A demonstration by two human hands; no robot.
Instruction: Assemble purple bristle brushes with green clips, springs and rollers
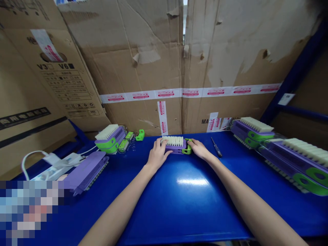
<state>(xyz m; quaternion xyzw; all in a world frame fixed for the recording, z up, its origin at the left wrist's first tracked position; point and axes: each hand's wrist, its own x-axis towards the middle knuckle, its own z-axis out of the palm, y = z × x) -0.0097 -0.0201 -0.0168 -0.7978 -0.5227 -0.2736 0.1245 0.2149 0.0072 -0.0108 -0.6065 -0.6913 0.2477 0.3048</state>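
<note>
The table is a glossy blue top (164, 198), light glaring off its middle. Toward the back sits a purple brush (174, 145), bristles up, though I can't tell whether it rests fully on the surface. Just right of it lies a screwdriver (217, 147). Over on the left I see a bristled purple-and-green block (109, 138), small coil springs (132, 145), a loose green piece (140, 135), a purple slab (88, 171) and a white power strip (55, 167). On the right stand two double-sided brush units (252, 131), bristles above and below.

Plastic brush (174, 144), glossy tabletop (169, 208)
</note>
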